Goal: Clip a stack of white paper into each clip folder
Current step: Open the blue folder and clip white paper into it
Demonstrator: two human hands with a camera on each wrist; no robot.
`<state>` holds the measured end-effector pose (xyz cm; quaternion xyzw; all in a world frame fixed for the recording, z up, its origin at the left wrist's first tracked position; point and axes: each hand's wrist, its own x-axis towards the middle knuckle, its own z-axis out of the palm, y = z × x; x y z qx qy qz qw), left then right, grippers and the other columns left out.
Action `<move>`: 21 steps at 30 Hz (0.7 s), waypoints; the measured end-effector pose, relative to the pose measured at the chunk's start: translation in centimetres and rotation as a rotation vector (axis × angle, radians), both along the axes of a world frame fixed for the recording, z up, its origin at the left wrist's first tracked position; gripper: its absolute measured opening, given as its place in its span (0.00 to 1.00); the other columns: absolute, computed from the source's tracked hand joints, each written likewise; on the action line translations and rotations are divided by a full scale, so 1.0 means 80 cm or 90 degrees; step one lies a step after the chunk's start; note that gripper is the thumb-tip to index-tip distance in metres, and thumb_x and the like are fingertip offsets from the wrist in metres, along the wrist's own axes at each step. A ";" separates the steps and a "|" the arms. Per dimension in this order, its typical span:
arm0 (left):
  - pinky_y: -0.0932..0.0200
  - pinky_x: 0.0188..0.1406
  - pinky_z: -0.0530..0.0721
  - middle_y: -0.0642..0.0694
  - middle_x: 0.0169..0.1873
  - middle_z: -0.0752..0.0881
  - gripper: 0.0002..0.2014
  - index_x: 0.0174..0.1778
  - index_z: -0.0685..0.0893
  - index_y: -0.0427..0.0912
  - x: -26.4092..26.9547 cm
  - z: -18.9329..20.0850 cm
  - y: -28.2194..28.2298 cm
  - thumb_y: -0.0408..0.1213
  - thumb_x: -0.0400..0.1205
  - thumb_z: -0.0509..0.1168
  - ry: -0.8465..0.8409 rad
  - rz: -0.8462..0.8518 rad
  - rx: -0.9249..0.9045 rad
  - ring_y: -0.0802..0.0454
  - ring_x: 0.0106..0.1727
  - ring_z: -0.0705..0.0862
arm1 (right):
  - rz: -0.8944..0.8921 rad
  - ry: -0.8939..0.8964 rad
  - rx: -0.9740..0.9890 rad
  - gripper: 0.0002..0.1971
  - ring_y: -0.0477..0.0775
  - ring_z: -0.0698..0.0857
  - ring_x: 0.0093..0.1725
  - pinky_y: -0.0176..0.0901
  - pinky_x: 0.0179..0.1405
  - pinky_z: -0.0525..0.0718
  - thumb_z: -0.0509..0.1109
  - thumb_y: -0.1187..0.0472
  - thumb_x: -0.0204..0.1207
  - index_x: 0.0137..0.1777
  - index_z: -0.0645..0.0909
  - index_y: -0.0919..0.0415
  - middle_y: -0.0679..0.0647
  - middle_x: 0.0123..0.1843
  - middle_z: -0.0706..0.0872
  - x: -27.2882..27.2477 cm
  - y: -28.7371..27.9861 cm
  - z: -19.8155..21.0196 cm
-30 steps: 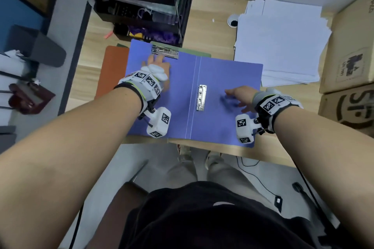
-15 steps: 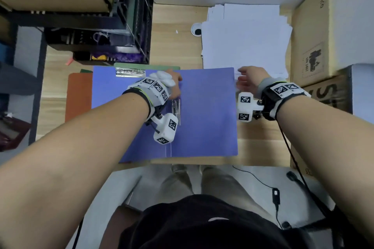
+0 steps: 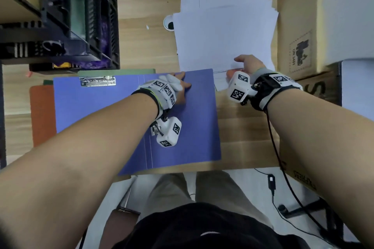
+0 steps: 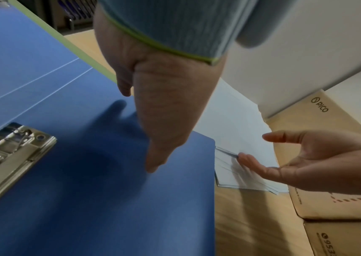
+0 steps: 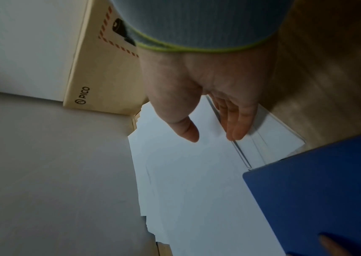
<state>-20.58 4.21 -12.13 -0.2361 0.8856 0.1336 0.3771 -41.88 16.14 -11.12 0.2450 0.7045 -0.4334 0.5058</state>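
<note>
Blue clip folder (image 3: 198, 127), open flat

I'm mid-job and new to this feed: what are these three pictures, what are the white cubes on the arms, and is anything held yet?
No robot: a person's bare hands. The marker cubes are wrist cameras; the big picture is from a head camera. On the wooden desk lies an open blue clip folder. The left hand presses it flat, fingers straight. The right hand reaches the loose white paper stack, fingers at its near edge, thumb above. No closed grip yet; nothing is held.
</note>
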 end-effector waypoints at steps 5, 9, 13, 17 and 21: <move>0.45 0.82 0.57 0.51 0.87 0.43 0.37 0.84 0.55 0.66 0.000 -0.003 -0.001 0.54 0.80 0.64 -0.042 -0.025 0.023 0.38 0.86 0.47 | -0.009 -0.057 -0.045 0.13 0.58 0.85 0.38 0.48 0.43 0.87 0.75 0.55 0.73 0.41 0.74 0.60 0.59 0.36 0.83 -0.010 -0.006 -0.021; 0.46 0.81 0.58 0.51 0.87 0.48 0.35 0.82 0.60 0.68 0.001 -0.003 -0.002 0.53 0.78 0.65 -0.028 -0.018 0.036 0.39 0.86 0.51 | 0.006 -0.042 -0.065 0.11 0.56 0.81 0.28 0.40 0.26 0.82 0.76 0.56 0.76 0.44 0.79 0.62 0.58 0.33 0.82 -0.004 -0.021 -0.019; 0.52 0.66 0.75 0.51 0.71 0.71 0.29 0.71 0.76 0.66 0.001 -0.002 -0.001 0.53 0.71 0.65 0.001 -0.008 0.055 0.39 0.73 0.71 | 0.079 0.048 -0.058 0.14 0.48 0.76 0.21 0.37 0.24 0.77 0.74 0.53 0.79 0.40 0.76 0.60 0.53 0.32 0.81 -0.002 -0.036 -0.011; 0.49 0.58 0.82 0.50 0.57 0.78 0.27 0.63 0.83 0.54 0.000 0.004 -0.007 0.53 0.65 0.66 0.034 0.053 0.099 0.40 0.58 0.82 | 0.092 0.203 -0.115 0.10 0.50 0.83 0.34 0.35 0.35 0.85 0.72 0.57 0.81 0.45 0.75 0.60 0.54 0.39 0.81 -0.008 -0.054 0.014; 0.51 0.65 0.80 0.43 0.67 0.82 0.24 0.71 0.79 0.45 0.005 0.026 -0.024 0.42 0.77 0.68 0.152 0.230 0.090 0.42 0.65 0.82 | 0.080 0.279 -0.213 0.05 0.43 0.86 0.32 0.36 0.35 0.88 0.66 0.65 0.84 0.57 0.74 0.61 0.53 0.39 0.83 -0.012 -0.069 0.061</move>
